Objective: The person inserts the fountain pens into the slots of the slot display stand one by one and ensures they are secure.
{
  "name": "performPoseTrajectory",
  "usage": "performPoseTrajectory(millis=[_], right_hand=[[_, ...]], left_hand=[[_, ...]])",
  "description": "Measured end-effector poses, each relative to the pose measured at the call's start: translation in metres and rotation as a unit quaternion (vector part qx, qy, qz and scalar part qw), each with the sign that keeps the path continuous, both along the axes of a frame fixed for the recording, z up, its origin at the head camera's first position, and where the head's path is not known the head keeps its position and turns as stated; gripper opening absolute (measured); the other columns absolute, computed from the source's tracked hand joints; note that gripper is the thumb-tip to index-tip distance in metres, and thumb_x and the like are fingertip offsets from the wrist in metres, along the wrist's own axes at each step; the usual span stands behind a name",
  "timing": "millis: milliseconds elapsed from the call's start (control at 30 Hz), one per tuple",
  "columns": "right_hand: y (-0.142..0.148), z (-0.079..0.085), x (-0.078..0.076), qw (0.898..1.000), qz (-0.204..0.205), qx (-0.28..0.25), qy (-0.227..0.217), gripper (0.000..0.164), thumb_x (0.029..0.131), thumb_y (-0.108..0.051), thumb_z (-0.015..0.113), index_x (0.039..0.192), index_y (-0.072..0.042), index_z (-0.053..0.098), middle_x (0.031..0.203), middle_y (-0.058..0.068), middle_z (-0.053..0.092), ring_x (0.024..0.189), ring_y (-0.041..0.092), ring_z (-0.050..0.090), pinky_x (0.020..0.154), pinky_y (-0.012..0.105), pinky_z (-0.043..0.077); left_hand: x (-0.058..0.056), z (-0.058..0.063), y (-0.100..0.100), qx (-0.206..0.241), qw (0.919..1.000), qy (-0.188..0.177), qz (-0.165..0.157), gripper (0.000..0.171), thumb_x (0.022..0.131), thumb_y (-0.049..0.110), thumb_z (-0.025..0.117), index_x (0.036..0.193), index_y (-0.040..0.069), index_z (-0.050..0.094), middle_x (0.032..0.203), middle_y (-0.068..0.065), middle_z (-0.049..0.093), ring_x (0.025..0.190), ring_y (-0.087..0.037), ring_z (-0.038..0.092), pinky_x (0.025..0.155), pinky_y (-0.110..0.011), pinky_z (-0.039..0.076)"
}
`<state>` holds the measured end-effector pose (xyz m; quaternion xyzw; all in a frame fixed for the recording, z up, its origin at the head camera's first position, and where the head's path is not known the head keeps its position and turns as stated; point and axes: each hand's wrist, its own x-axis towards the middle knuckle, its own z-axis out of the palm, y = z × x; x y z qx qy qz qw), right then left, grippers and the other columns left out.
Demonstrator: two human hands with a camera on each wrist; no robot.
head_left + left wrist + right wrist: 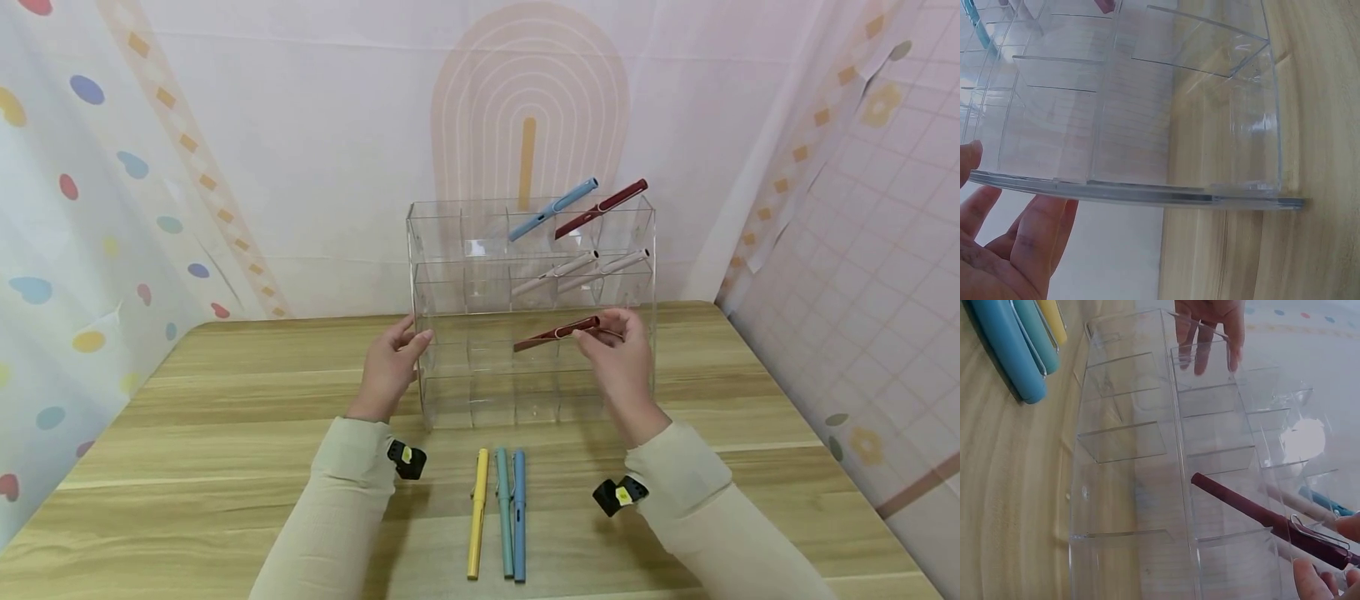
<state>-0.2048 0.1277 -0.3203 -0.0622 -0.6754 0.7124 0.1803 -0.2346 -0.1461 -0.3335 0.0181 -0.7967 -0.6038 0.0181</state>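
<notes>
A clear acrylic pen rack (pixel 491 408) with stepped, divided tiers stands on the table. My left hand (pixel 390 362) holds its left side panel, thumb at the front edge and fingers outside, as the left wrist view (pixel 1013 250) also shows. My right hand (pixel 618 354) pinches a dark red pen (pixel 557 334) near its clip end, between thumb and fingers. That pen slants down to the left at the third tier. In the right wrist view its barrel (pixel 1235 501) is over a compartment; whether it touches the rack I cannot tell.
A light blue pen (pixel 553 210) and another dark red pen (pixel 600 208) lean in the top tier. Two pale pens (pixel 555 273) lean one tier below. Before the rack lie a yellow pen (pixel 477 512), a green pen (pixel 504 512) and a blue pen (pixel 520 517).
</notes>
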Motion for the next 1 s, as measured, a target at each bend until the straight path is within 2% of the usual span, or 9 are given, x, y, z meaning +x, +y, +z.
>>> performPoseTrajectory(millis=[233, 433, 700, 867, 1000], right_hand=[[0.009, -0.006, 0.023, 0.998, 0.031, 0.041, -0.042, 0.029, 0.086, 0.006, 0.06, 0.111, -0.001, 0.047, 0.098, 0.004, 0.05, 0.084, 0.006, 0.053, 0.068, 0.014, 0.049], [0.006, -0.021, 0.037, 0.989, 0.102, 0.084, -0.071, 0.022, 0.086, 0.01, 0.058, 0.106, 0.004, 0.051, 0.093, 0.006, 0.055, 0.075, 0.005, 0.054, 0.063, 0.017, 0.051], [-0.01, -0.045, 0.049, 0.965, 0.182, 0.151, -0.117, 0.027, 0.084, 0.005, 0.06, 0.111, 0.008, 0.056, 0.096, 0.012, 0.057, 0.079, 0.015, 0.057, 0.068, 0.036, 0.056], [-0.017, -0.055, 0.048, 0.95, 0.222, 0.172, -0.133, 0.031, 0.082, 0.004, 0.062, 0.112, 0.009, 0.057, 0.093, 0.012, 0.058, 0.079, 0.018, 0.058, 0.065, 0.036, 0.056], [-0.021, -0.059, 0.045, 0.935, 0.254, 0.192, -0.159, 0.034, 0.081, 0.003, 0.062, 0.115, 0.007, 0.059, 0.091, 0.01, 0.057, 0.077, 0.018, 0.056, 0.062, 0.034, 0.055]], left_hand=[[-0.002, 0.001, -0.002, 0.001, 0.9998, -0.01, -0.014, 0.055, 0.102, 0.029, 0.05, 0.152, 0.018, 0.031, 0.141, -0.019, 0.046, 0.131, -0.033, 0.044, 0.098, -0.052, 0.045], [-0.002, 0.002, -0.004, 0.015, 0.9995, -0.019, -0.018, 0.056, 0.102, 0.029, 0.051, 0.153, 0.018, 0.031, 0.142, -0.019, 0.045, 0.134, -0.033, 0.041, 0.1, -0.054, 0.042], [-0.001, 0.002, -0.005, 0.023, 0.9993, -0.019, -0.02, 0.057, 0.101, 0.026, 0.052, 0.153, 0.016, 0.03, 0.141, -0.021, 0.044, 0.133, -0.033, 0.042, 0.099, -0.053, 0.043], [0.002, 0.005, -0.004, 0.028, 0.9992, -0.021, -0.022, 0.056, 0.102, 0.023, 0.051, 0.153, 0.015, 0.029, 0.143, -0.021, 0.042, 0.132, -0.034, 0.043, 0.099, -0.052, 0.044], [0.003, 0.005, -0.004, 0.031, 0.9991, -0.019, -0.023, 0.056, 0.102, 0.022, 0.05, 0.153, 0.014, 0.029, 0.144, -0.021, 0.041, 0.132, -0.034, 0.042, 0.099, -0.051, 0.045]])
